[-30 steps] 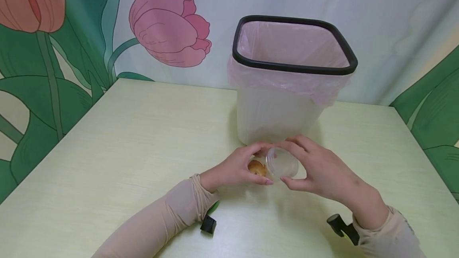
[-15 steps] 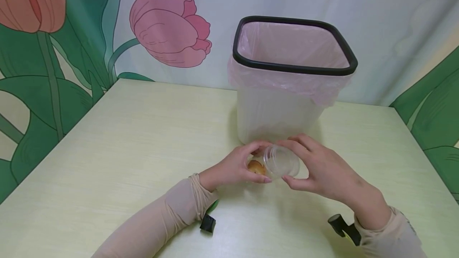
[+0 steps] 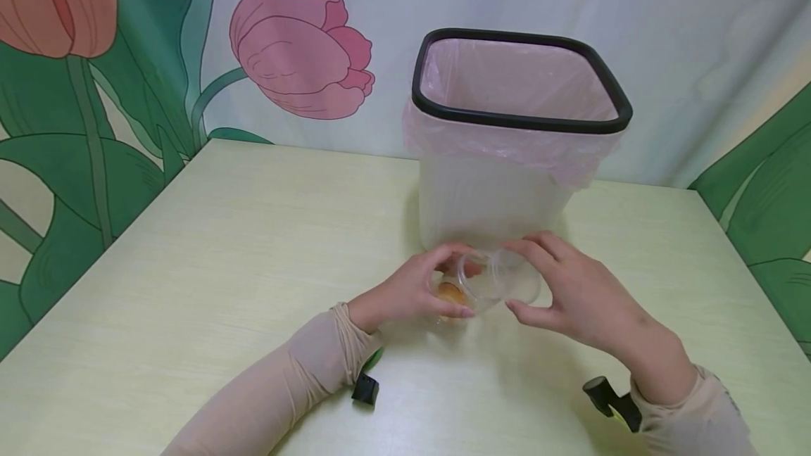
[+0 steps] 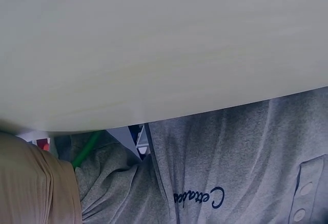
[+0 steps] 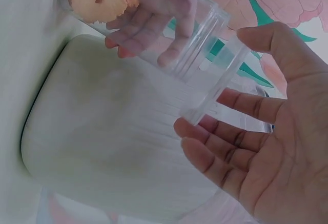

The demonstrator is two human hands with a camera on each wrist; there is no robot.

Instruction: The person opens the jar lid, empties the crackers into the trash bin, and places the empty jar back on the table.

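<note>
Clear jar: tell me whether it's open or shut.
Open. In the right wrist view, the right hand holds the clear lid off the mouth of the jar, with a gap between them.

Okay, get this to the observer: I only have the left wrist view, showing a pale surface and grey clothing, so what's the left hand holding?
Observer: In the head and right wrist views, the left hand holds a clear, round plastic jar.
Operator: Anything inside it?
Observer: Yes, a golden-brown, wavy-edged, biscuit-like piece shows through the wall at the end away from the mouth.
Operator: Is anything else being held?
Observer: Yes, the right hand grips a clear, round plastic lid between thumb and fingertips, near the jar's mouth.
</note>
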